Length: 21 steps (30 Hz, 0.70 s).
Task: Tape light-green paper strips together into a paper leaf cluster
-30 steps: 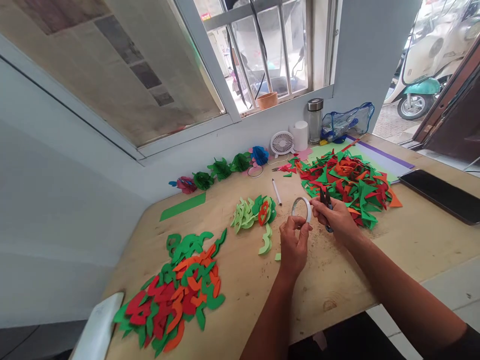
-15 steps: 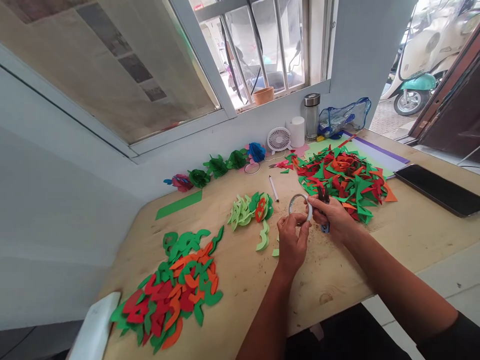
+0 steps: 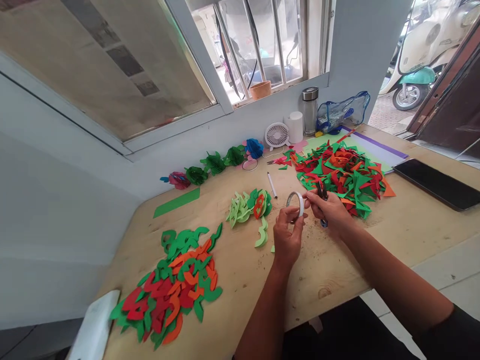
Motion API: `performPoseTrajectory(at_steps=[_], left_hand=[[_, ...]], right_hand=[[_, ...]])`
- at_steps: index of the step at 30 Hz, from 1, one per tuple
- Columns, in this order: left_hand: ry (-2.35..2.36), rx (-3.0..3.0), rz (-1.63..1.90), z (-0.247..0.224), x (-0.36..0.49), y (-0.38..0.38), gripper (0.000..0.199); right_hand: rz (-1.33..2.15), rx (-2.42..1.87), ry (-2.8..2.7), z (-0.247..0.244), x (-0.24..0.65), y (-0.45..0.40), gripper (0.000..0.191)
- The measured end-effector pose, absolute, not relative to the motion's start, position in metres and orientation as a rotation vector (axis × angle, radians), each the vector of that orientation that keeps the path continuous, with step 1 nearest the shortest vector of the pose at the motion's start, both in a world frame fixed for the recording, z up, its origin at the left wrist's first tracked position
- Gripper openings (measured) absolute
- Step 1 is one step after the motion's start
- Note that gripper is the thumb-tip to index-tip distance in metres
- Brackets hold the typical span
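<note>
A roll of white tape (image 3: pixel 301 204) stands on edge between my hands, above the wooden table. My left hand (image 3: pixel 288 234) grips the roll by its lower rim with thumb and fingers. Closed round a pair of dark scissors (image 3: pixel 323 192), my right hand (image 3: pixel 327 210) has its fingertips just right of the roll. Left of the hands lie light green cut pieces (image 3: pixel 240 208) with a few darker green and orange ones on top. One loose light green piece (image 3: pixel 261 234) rests nearer to my left hand.
A big pile of red, green and orange scraps (image 3: pixel 345 172) lies beyond my right hand, beside a phone (image 3: pixel 437 182). Curved paper cutouts (image 3: pixel 172 290) cover the left front. A pen (image 3: pixel 272 185), small fan (image 3: pixel 276 136) and glass bottle (image 3: pixel 310 112) stand or lie farther back.
My left hand and the tape roll have shifted slightly left. The roll is turned more edge-on, and my right fingertips are now a little apart from its rim.
</note>
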<state>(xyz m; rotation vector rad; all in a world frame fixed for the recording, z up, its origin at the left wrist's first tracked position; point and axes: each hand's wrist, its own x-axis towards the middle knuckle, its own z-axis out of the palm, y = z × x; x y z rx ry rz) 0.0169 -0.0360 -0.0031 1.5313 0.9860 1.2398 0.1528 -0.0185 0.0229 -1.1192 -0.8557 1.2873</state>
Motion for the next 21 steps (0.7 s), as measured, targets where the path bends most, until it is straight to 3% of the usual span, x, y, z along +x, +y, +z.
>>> performPoseTrajectory(at_steps=[21], left_hand=[[1.006,1.561,1.212,-0.0031,0.0127,-0.0352,0.023]], right_hand=[[1.482,-1.084,-0.867,0.022,0.1494,-0.0227,0.034]])
